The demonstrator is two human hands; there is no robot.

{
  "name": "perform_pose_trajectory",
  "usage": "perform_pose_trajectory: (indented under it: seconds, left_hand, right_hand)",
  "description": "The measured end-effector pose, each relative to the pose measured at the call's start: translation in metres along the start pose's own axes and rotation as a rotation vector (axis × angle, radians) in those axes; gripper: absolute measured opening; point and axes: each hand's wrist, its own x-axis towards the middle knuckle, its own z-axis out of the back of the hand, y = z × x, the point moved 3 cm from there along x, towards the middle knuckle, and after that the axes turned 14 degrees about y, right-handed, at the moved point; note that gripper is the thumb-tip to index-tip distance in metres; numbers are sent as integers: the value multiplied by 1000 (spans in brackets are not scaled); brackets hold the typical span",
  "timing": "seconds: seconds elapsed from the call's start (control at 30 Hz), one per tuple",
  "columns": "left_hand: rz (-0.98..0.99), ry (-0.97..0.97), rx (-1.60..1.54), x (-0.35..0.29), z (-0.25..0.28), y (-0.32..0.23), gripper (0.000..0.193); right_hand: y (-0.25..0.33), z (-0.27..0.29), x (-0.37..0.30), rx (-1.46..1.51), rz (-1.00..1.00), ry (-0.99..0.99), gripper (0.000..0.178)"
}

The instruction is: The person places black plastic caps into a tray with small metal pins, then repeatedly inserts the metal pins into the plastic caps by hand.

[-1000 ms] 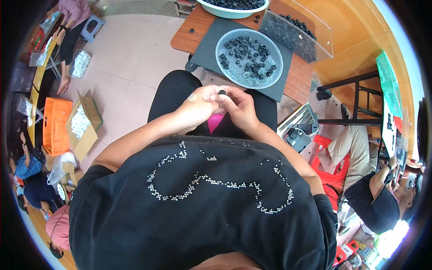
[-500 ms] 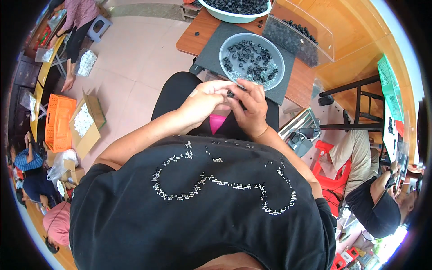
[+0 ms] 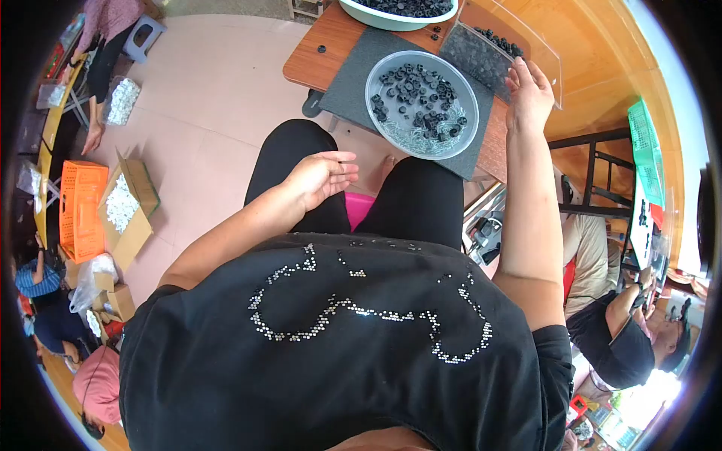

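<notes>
My left hand (image 3: 323,179) hovers above my lap, its fingers stretched out and nothing visible in them. At the right, my right hand (image 3: 530,98) reaches over the near side of a clear plastic box (image 3: 481,62), fingers extended and apart at the row of small black parts (image 3: 496,39) in it. I see no part held there, though the far side of the fingertips is hidden. Near both hands, a round translucent bowl (image 3: 387,124) holds many loose black parts (image 3: 414,86) and clear thin strands or scraps. It rests on a dark grey board (image 3: 342,94).
A pale green basin (image 3: 391,21) heaped with black parts stands on the brown table (image 3: 304,64). One loose part (image 3: 322,49) lies near its left edge. On the floor at left are an orange crate (image 3: 83,210) and a carton (image 3: 143,233) of white pieces. Other people sit on both sides.
My hands were together above my lap with a small black part between the fingers. My right hand has moved away to the clear box; my left has opened and dropped back slightly.
</notes>
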Motion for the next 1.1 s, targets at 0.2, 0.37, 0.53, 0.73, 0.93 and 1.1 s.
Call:
perform_pose_trajectory:
  seconds: [0.2, 0.37, 0.53, 0.73, 0.93, 1.1]
  left_hand:
    - [7, 76, -32, 7, 7, -3, 30]
    - [22, 93, -21, 8, 7, -3, 27]
    - [24, 94, -28, 7, 3, -8, 26]
    - [-44, -3, 10, 14, 12, -3, 23]
    - [-116, 348, -258, 11, -12, -10, 25]
    - [-112, 147, -177, 13, 8, -4, 20]
  right_hand:
    - [-68, -30, -46, -1028, -76, 533, 14]
    - [-91, -49, -64, -1307, 61, 568, 14]
    - [-97, -43, -68, -1308, 30, 607, 14]
    - [-69, -67, -100, -951, 330, 656, 11]
    - [-56, -101, -185, -594, 240, 1035, 17]
    - [-56, -93, -149, -776, 333, 962, 3]
